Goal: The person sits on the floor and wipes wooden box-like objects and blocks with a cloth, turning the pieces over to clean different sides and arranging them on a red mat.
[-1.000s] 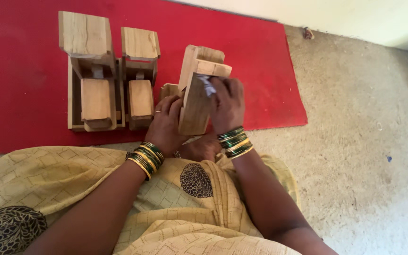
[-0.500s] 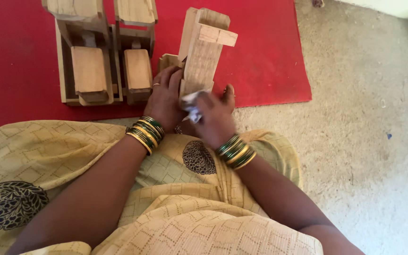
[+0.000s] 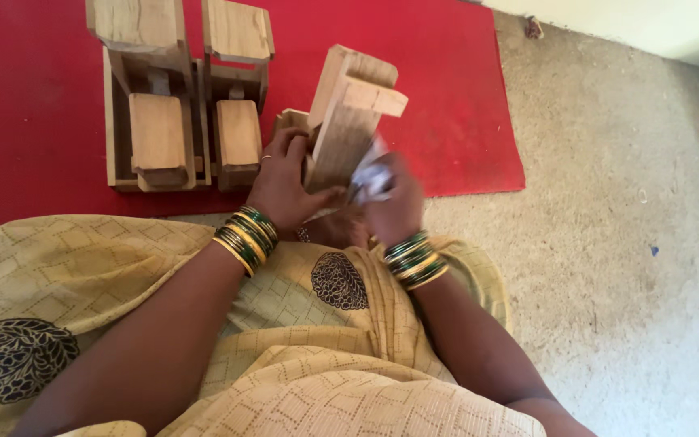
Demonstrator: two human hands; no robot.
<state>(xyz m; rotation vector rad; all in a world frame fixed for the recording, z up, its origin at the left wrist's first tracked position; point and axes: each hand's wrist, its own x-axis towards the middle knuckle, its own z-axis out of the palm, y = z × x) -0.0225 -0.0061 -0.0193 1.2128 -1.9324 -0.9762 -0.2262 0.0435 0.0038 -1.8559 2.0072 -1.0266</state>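
— Two hands on one wooden piece (image 3: 349, 121), at twelve o'clock of the lap?
— Confirmed. I logged the left hand (image 3: 285, 182) gripping it; the right hand (image 3: 394, 206), closed on a pale scrap (image 3: 372, 180), had dropped from its upper face to its base.

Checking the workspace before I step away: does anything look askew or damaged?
Only the wooden piece in the hands stands tilted; the two wooden pieces lie squarely on the red mat. No visible damage.
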